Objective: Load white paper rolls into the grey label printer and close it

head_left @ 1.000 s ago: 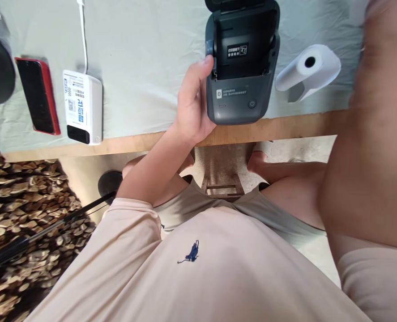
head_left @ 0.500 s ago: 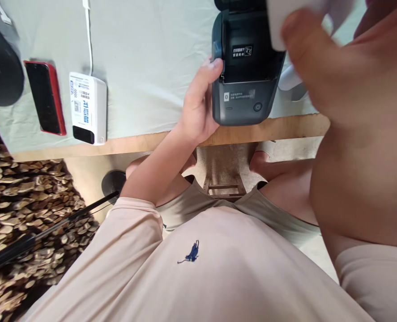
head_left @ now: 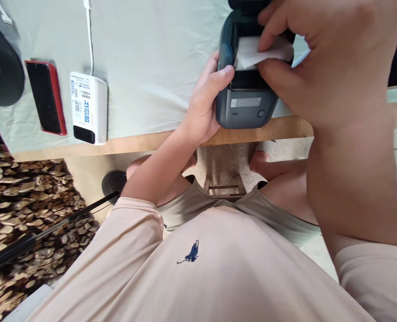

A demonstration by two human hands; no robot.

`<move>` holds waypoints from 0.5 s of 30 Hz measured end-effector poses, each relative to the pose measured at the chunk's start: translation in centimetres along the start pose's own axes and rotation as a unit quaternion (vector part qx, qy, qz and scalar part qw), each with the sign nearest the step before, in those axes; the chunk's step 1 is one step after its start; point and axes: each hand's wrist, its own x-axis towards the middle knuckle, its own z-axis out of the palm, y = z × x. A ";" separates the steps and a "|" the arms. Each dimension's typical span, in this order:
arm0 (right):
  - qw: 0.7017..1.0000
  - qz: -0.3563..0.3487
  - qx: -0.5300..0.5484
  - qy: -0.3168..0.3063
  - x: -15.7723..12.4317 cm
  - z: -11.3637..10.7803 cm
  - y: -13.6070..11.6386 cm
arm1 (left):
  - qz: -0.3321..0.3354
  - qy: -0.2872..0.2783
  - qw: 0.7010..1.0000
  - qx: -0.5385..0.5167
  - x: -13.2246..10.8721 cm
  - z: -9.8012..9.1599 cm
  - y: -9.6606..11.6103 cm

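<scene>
Printer: open and, as I judge it, partway along; the dark grey, rounded plastic printer (head_left: 252, 93) sits right of centre in the upper frame, at the near edge of the pale green cloth-covered table (head_left: 151, 67).
Right hand: my right hand (head_left: 329, 67), upper right of the frame, reaches over the bay with finger and thumb pinched on the paper.
Left hand: my left hand (head_left: 207, 100), upper centre, is wrapped round the printer's side, thumb along its rim.
Lid: the dark plastic lid (head_left: 248, 3) is up, cut off by the top of the frame; closing it over the bay is not yet done.
Paper: the thin white paper (head_left: 250, 53) lies in the bay, one edge lifted and bent (whether there's a full roll beneath, I can't tell, my own knuckles being in the way); it isn't free of my fingers.
Casing: smooth, matt, soft-cornered, dark inside.
Strip: a pale rectangular strip (head_left: 245, 102) on the front, its print unreadable.
Button: one small round button (head_left: 261, 113), lower right of the casing.
</scene>
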 end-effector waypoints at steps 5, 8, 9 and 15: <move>0.998 -0.043 0.031 0.042 -0.5 0.4 0.4 | -0.029 0.019 0.999 0.000 0.3 -0.2 0.0; 0.997 -0.060 0.039 0.038 -0.8 0.7 0.3 | -0.041 0.017 0.999 -0.008 0.3 -0.3 0.1; 0.996 -0.069 0.042 0.033 -0.8 0.8 0.3 | -0.043 0.014 0.999 -0.014 0.3 -0.4 0.2; 0.986 -0.102 0.082 0.100 -1.1 1.1 0.4 | -0.046 0.012 0.999 -0.014 0.2 -1.1 0.1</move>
